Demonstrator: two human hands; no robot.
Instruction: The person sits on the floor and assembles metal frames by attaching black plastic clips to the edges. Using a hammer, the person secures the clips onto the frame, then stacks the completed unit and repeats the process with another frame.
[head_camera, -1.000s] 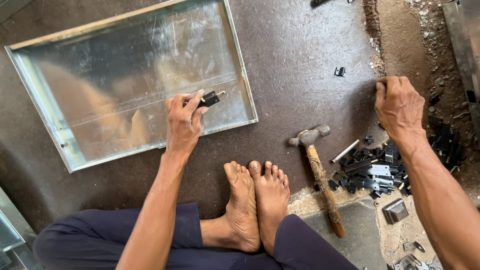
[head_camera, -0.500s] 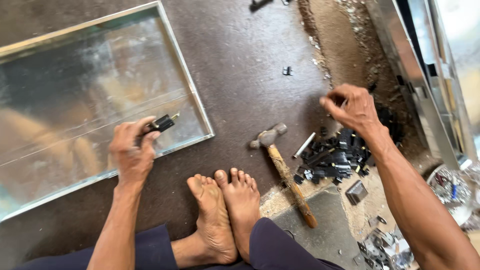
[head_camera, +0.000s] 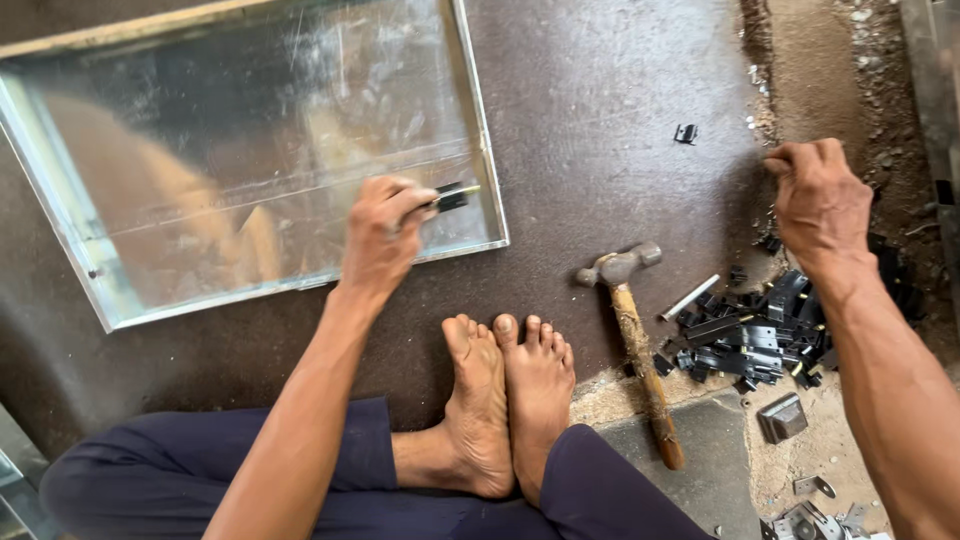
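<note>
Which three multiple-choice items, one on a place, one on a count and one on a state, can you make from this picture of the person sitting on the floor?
1. Where does the hammer lie?
A. on the metal tray
B. on the floor right of the feet
C. in the right hand

2. How many bare feet show?
A. one
B. two
C. three

3. What is the state of the left hand?
A. closed on a small black part
B. open and flat on the floor
C. resting on the hammer

Answers: 1 B, the hammer lies on the dark floor between the feet and the pile of black parts. 2 B, two feet lie side by side. 3 A, its fingers pinch the small black part over the edge of the metal tray.
</note>
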